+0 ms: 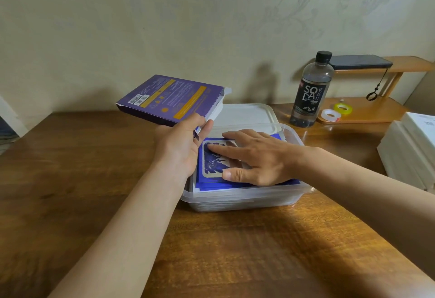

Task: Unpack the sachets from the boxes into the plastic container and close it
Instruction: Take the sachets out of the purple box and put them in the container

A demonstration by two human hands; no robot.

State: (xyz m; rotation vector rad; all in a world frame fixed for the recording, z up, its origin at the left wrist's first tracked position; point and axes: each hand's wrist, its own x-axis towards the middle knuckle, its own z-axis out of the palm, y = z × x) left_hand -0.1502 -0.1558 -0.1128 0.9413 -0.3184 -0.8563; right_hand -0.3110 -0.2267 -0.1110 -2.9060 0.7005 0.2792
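Observation:
A clear plastic container [247, 197] stands mid-table, filled with a stack of blue sachets [211, 168]. My right hand [256, 156] lies flat on the top sachet, fingers straight and spread. My left hand [181, 147] grips the near edge of a purple box [171, 98], held tilted in the air to the container's left and above the table; its open end flap points right. The container's translucent lid [247, 116] lies flat just behind it.
A soda bottle [310, 90] stands back right beside a low wooden shelf [367, 111] with two tape rolls [336, 111] and a phone [360, 61] on its upper tier. White boxes [412, 149] are stacked at the right edge. The wooden table [82, 168] stretches left and forward.

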